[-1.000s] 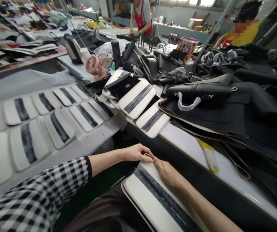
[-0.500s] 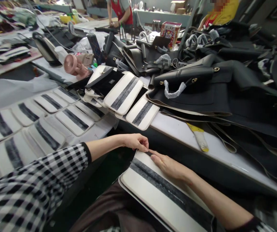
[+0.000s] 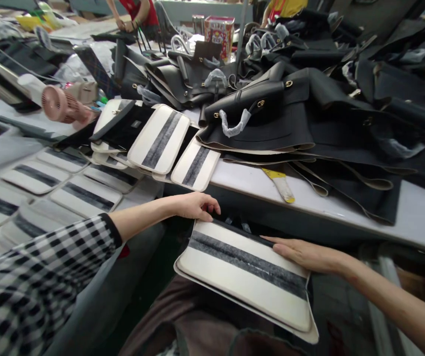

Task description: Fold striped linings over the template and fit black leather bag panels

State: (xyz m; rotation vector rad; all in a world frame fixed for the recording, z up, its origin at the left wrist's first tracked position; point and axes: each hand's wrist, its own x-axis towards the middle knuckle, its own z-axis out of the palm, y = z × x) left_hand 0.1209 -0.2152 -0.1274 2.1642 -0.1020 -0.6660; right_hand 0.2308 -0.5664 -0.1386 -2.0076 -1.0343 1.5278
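Note:
Across my lap lies a cream panel (image 3: 242, 291) with a dark grey stripe along its length, on top of another light-edged layer. Black material shows along its far edge. My left hand (image 3: 197, 205) is closed at the far left corner, thumb on top and fingers curled at the edge. Flat along the far edge towards the right rests my right hand (image 3: 305, 253), fingers stretched out and pressed on the panel. What lies beneath the panel is mostly hidden.
Striped cream panels (image 3: 86, 195) cover the left table. A stack with a top striped panel (image 3: 159, 138) overhangs the facing bench. Black bags (image 3: 264, 118) pile up behind, near a yellow-and-white scraper-like tool (image 3: 279, 185). A pink fan (image 3: 62, 105) stands left; co-workers are beyond.
My right hand has slid right along the panel's far edge, away from my left hand. My left hand stays at the corner. The view has swung right, showing more of the panel.

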